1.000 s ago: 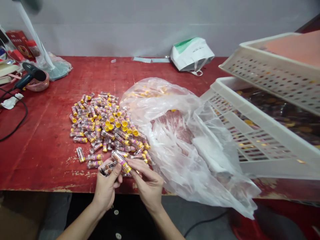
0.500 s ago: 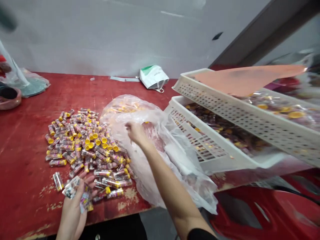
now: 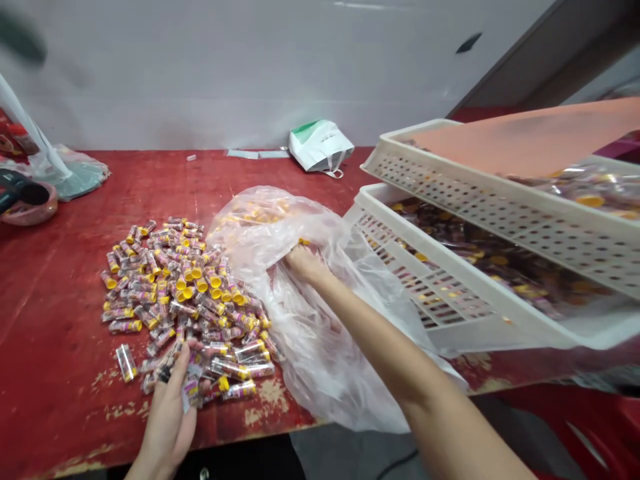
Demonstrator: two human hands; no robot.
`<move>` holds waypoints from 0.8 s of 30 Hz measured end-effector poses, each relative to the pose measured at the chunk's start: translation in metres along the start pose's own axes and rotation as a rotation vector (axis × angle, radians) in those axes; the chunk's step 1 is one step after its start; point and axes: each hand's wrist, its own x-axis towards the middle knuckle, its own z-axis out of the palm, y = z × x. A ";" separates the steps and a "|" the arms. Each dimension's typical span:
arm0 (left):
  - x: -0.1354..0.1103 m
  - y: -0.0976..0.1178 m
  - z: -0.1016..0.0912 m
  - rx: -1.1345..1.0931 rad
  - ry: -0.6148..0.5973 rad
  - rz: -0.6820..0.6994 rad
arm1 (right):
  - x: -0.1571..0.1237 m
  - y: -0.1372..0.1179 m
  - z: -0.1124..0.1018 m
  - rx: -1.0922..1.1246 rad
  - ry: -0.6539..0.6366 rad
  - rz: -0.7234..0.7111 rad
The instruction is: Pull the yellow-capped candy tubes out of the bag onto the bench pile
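Clear stray tube (image 3: 126,363) lies near-to-far, yellow end nearest.

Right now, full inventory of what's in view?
Small tubes: many, clear with yellow ends, heaped left of centre
Plastic bag: one, translucent white, right of tubes
Crates: two, white, one above the other, at right
Packed pieces: many, some yellow showing, in crates
Sheet: one, orange, over upper crate
Carrier bag: one, white and green, near wall
Strips: two, pale, near wall
Hair dryer: one, dark, left edge
Bowl: one, pink, left edge
Stand: one, white, back left
Table: one, red, centre
Wall: one, grey, behind
Left hand: one, bare, by tubes, holding printed pieces
Right hand: one, bare, at plastic bag's opening
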 end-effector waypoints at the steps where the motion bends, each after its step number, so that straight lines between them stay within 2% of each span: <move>1: 0.000 -0.001 0.002 -0.031 -0.006 -0.014 | -0.013 -0.003 -0.004 0.031 -0.005 -0.004; 3: -0.001 -0.004 0.006 -0.085 -0.018 -0.017 | -0.045 -0.018 -0.010 0.100 -0.011 -0.015; 6: -0.004 -0.011 0.009 -0.125 -0.036 0.042 | -0.109 -0.067 -0.010 0.303 -0.073 -0.096; 7: -0.005 -0.014 0.009 -0.131 -0.043 0.074 | -0.130 -0.087 -0.006 0.559 -0.143 -0.139; 8: -0.006 -0.017 0.008 -0.134 -0.051 0.104 | -0.149 -0.108 -0.001 0.777 -0.207 -0.121; 10: -0.009 -0.021 0.004 -0.137 -0.063 0.156 | -0.177 -0.146 0.015 1.034 -0.186 -0.036; 13: -0.013 -0.022 -0.003 -0.158 -0.033 0.189 | -0.192 -0.181 0.036 1.147 -0.063 0.060; 16: -0.015 -0.019 -0.007 -0.200 0.038 0.223 | -0.192 -0.193 0.043 1.158 -0.030 0.070; 20: -0.016 -0.015 -0.008 -0.193 0.049 0.228 | -0.197 -0.186 0.031 1.273 -0.145 0.033; 22: -0.016 -0.013 -0.009 -0.171 0.053 0.202 | -0.202 -0.176 0.021 1.201 -0.144 -0.023; 24: -0.016 -0.011 -0.009 -0.159 0.066 0.171 | -0.208 -0.165 0.010 1.012 -0.089 -0.122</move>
